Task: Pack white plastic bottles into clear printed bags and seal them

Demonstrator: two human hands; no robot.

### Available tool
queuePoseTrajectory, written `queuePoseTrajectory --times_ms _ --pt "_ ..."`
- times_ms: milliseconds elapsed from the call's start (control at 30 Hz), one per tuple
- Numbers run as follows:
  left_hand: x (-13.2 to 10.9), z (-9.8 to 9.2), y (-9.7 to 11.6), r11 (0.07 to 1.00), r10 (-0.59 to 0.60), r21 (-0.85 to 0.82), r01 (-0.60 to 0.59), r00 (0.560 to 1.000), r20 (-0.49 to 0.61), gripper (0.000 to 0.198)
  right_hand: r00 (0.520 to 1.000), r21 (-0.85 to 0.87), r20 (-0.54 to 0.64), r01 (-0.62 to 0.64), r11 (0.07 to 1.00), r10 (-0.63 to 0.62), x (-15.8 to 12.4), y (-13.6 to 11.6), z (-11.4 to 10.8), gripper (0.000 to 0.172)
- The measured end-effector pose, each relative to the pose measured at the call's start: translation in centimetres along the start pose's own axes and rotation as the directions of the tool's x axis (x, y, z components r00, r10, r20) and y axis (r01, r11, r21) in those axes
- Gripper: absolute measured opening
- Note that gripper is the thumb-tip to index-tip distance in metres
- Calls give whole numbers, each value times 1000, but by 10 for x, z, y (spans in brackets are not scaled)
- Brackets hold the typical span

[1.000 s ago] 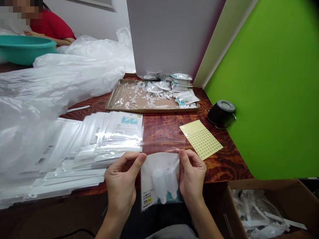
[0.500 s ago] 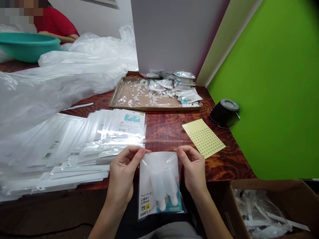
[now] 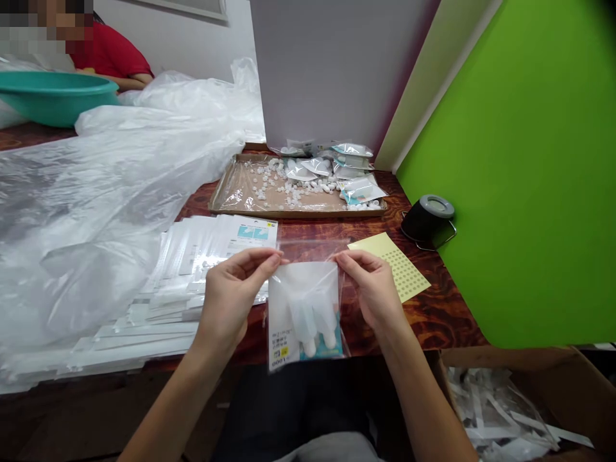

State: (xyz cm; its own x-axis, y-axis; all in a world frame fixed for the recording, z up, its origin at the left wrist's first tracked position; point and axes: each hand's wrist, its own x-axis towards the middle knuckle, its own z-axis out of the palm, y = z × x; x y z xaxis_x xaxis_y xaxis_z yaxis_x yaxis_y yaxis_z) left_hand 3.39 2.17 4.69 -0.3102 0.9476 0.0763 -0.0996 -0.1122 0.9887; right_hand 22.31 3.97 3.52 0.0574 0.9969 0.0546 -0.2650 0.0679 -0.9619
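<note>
Left hand (image 3: 231, 295) and right hand (image 3: 373, 289) pinch the top corners of a clear packet (image 3: 304, 308), held upright over the table (image 3: 317, 240) edge. Inside: a white printed card and two small white bottles, caps down. Stack of flat packets (image 3: 202, 269) left; yellow sticker sheet (image 3: 402, 269) right; cardboard tray (image 3: 250, 199) of white caps behind.

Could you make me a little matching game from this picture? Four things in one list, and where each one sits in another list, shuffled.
Things:
1. teal basin
2. yellow sticker sheet
3. clear packet
4. black round object

Places:
A. pinched at its top by the left hand and right hand
B. beside the green wall
C. far left, near a person in red
D. flat on the table, just beyond the right hand

Pairs: 1-C, 2-D, 3-A, 4-B.
</note>
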Motion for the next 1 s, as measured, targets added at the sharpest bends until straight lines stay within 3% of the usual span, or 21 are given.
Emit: queuePoseTrajectory --times_ms 100,200,267,367,433,500,533,667,733,833,1000 --pt "25 9 10 987 160 -1 -160 987 34 16 986 -79 -7 165 983 -166 22 -15 5 13" --pt "46 16 15 926 368 64 -371 928 64 12 925 -177 14 377 909 -381 37 -27 6 7" --pt "48 13 11 812 541 207 -545 837 82 9 850 -280 86 521 806 -519 34 -28 1 7" --pt "30 -7 -3 547 732 374 -749 645 221 15 735 -424 255 669 611 -628 5 -20 -17 21" --pt "6 -25 -14 406 759 333 -851 517 396 29 685 -461 355 721 518 -637 -23 -7 -33 30" --pt "-19 -42 -23 359 649 255 -898 437 623 39 677 -482 459 733 479 -575 -51 8 -47 37" --pt "-30 -48 -27 358 603 228 -905 410 684 40 677 -488 504 735 470 -536 -62 15 -52 38" --pt "-56 -60 -39 447 463 296 -844 501 731 36 697 -534 558 717 449 -451 -88 37 -64 36" --pt "-58 -62 -44 448 411 328 -832 517 751 35 709 -566 548 705 427 -444 -91 43 -65 36" --pt "-53 -67 -47 402 392 334 -853 490 778 40 725 -604 543 688 402 -423 -92 46 -66 37" --pt "-40 -69 -43 270 359 266 -926 353 864 34 770 -637 509 637 433 -384 -92 43 -65 35"
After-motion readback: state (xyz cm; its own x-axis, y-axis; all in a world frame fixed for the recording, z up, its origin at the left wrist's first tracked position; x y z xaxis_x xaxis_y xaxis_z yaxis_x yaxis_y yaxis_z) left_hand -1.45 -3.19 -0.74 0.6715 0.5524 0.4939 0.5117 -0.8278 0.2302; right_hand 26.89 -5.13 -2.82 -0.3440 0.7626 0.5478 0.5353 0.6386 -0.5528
